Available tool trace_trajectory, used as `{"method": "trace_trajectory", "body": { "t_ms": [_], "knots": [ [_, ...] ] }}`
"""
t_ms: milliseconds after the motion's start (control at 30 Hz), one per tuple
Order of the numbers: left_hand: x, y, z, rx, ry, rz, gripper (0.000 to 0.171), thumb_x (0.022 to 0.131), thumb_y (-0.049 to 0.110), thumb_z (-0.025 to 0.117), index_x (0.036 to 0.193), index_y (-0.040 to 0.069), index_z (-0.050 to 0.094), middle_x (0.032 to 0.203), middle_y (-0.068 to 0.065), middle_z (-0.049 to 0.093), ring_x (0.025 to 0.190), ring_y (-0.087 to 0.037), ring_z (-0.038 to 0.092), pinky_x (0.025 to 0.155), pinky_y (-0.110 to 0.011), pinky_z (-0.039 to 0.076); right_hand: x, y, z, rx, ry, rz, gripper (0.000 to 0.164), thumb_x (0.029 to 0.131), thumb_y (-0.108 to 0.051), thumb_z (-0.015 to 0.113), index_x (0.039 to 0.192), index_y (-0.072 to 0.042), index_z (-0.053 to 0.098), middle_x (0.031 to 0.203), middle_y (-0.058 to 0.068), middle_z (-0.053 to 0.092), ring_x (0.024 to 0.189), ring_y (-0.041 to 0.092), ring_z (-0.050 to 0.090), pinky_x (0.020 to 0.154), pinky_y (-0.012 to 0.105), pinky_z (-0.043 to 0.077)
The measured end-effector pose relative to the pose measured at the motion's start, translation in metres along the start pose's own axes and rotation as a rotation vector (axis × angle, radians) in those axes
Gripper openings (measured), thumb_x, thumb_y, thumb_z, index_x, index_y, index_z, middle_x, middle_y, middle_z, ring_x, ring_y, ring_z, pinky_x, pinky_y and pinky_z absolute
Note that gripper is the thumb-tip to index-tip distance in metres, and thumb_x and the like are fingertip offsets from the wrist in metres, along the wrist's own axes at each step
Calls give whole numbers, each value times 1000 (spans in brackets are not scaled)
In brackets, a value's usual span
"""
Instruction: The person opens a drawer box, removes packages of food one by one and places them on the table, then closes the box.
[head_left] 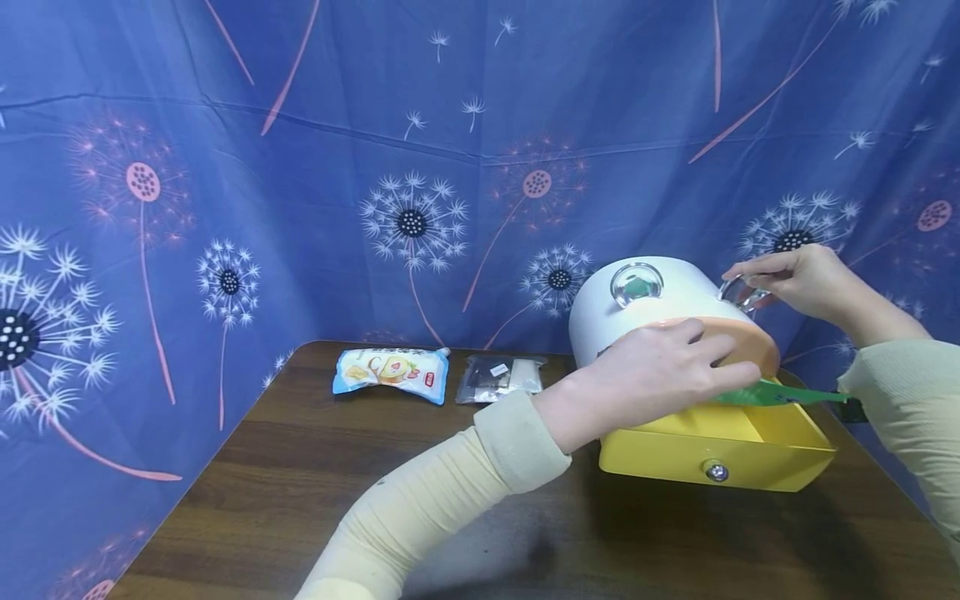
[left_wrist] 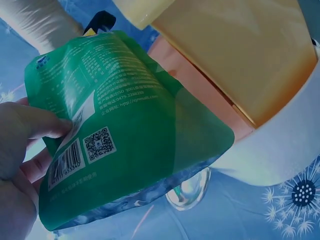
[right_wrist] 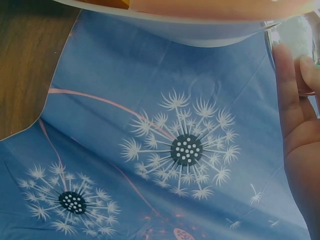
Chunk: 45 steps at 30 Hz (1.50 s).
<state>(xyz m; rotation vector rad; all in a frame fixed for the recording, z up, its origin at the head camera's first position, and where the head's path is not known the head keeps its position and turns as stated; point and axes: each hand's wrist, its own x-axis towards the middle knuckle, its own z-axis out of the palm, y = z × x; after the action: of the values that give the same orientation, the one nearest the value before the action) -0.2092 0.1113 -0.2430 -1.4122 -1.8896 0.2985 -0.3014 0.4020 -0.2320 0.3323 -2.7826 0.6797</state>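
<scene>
My left hand (head_left: 660, 367) grips a green printed bag (left_wrist: 125, 115) by one side, the thumb (left_wrist: 45, 122) lying on its face near a barcode and QR code. The bag hangs above a pulled-out yellow drawer (head_left: 667, 457) with a clear knob. Behind the drawer is a rounded white storage box (head_left: 600, 312) with an orange front and two clear, ear-like round pieces. Between thumb and fingers, my right hand (head_left: 825, 287) pinches the right clear ear (right_wrist: 295, 37). In the head view the left hand hides part of the box and most of the bag.
A white and blue snack packet (head_left: 392, 372) lies at the back of the brown wooden table (head_left: 300, 492). Beside it is a clear plastic pouch (head_left: 501, 379) with dark and pale contents. A blue dandelion-print cloth (head_left: 315, 217) hangs behind the table.
</scene>
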Motion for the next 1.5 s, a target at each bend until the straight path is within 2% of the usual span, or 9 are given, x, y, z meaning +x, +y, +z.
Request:
{"method": "trace_trajectory", "body": {
  "t_ms": [233,400,633,733,833,1100,1333,1500],
  "knots": [
    [-12,-5,-5,56,99,-40,48,97,5,20,114,30,56,97,9,56,87,-12,54,54,-21,44,-1,0,0,-3,0,0,27,94,-6,54,119,-3,64,86,14,72,63,10,68,69,44,54],
    [-22,-7,-9,74,145,-41,47,98,6,19,112,29,58,99,9,57,83,-12,54,51,-20,40,-1,0,1,-3,-7,4,28,94,-6,53,120,-2,63,90,18,71,64,10,68,70,45,54],
    [-35,-14,-14,102,210,-66,43,99,7,24,111,28,60,97,7,59,79,-12,53,52,-19,41,-1,-2,1,0,-27,21,29,95,-7,53,122,-4,62,90,17,71,67,16,69,81,59,47],
    [-42,-18,-18,105,216,-74,45,99,6,26,115,29,61,97,6,60,80,-12,53,52,-18,43,0,-3,1,7,-28,24,29,94,-6,54,122,-4,63,92,18,71,68,16,69,79,55,50],
    [-49,-21,-20,94,249,-96,43,98,4,29,113,28,62,94,6,59,78,-11,52,52,-18,44,0,-3,0,11,-27,25,29,94,-5,54,122,-4,63,93,19,71,68,16,69,77,53,51],
    [-66,-27,-22,85,356,-164,36,97,2,34,107,22,62,90,6,60,77,-12,52,54,-18,45,0,-2,0,20,-33,37,30,94,-7,54,123,-4,62,92,17,71,70,21,70,82,59,46],
    [-84,-28,-18,118,388,-172,32,95,4,43,111,22,64,88,5,61,77,-13,54,56,-20,47,-1,-1,0,26,-36,43,30,94,-6,55,123,-4,62,92,16,71,72,24,70,82,61,45],
    [-99,-29,-15,104,405,-185,22,94,8,50,104,20,66,88,5,62,77,-12,54,59,-21,48,0,-2,0,28,-40,47,31,94,-6,55,124,-4,61,93,17,71,75,28,70,83,61,43]
  ]
}}
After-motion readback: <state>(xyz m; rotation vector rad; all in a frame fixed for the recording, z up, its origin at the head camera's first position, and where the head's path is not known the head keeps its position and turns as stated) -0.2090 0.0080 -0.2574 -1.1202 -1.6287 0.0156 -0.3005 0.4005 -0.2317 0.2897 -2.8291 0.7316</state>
